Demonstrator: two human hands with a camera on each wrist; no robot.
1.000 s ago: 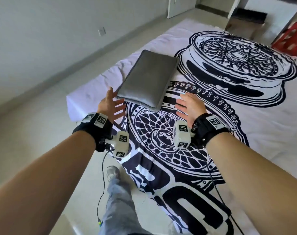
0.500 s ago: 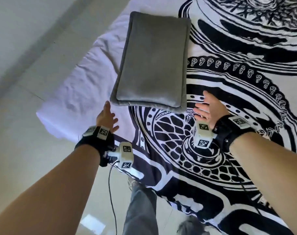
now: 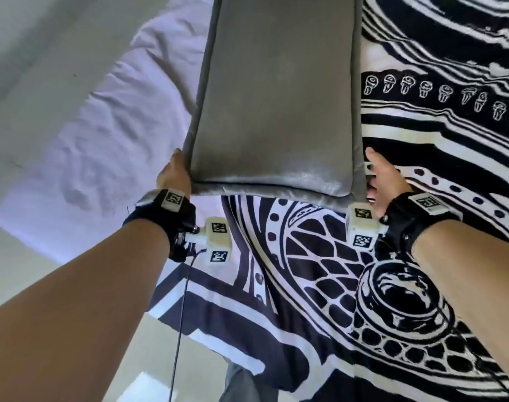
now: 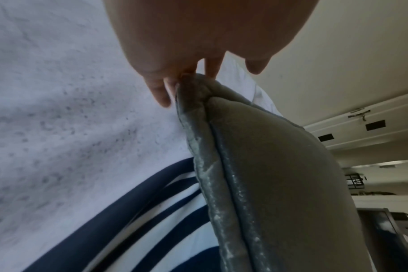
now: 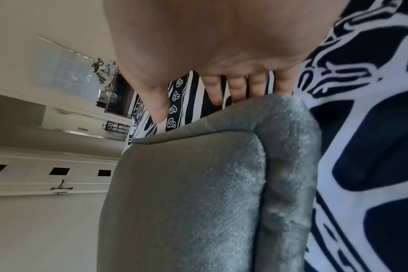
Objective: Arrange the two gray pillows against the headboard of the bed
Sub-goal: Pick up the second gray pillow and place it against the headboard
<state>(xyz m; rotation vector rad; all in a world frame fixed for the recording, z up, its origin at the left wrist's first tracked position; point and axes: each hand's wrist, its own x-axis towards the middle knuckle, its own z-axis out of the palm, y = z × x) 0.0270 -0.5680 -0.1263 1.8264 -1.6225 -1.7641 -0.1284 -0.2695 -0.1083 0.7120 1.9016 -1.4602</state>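
On the bedspread (image 3: 421, 256), each hand's open grip touches a near corner of the gray pillow (image 3: 276, 97).

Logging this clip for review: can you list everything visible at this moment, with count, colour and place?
gray pillow: one in view, gray, flat on the bed, near end toward the person
bedspread: one, white with black wheel print, covering the bed
white sheet: one, white and wrinkled, at the bed's left edge
floor: pale, left of the bed
cable: one, dark, hanging from the left wrist unit
left hand: fingers straight at the pillow's near left corner, touching its edge
right hand: fingers spread and straight beside the near right corner
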